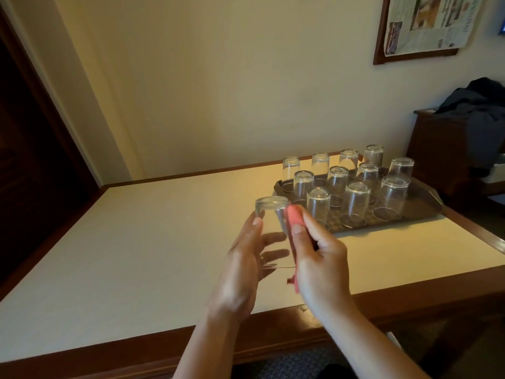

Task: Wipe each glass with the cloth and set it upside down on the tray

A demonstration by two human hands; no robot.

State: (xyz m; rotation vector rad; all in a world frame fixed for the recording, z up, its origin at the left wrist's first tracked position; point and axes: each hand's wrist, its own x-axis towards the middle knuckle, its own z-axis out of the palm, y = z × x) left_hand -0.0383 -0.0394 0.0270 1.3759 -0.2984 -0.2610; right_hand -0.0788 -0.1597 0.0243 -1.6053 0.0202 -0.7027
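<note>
Clear glass (270, 214) gripped in our left hand (243, 263), base up, over table (136, 242); right hand (314, 258) pinches pink cloth (293, 222) against its side. Eleven glasses (355, 203) upside down on tray (426, 206).

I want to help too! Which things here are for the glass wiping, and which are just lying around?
For the job: the held glass, the pink cloth, the tray, the upside-down glasses on the tray.

Just lying about: the dark clothing on the wooden furniture, the wall poster.
</note>
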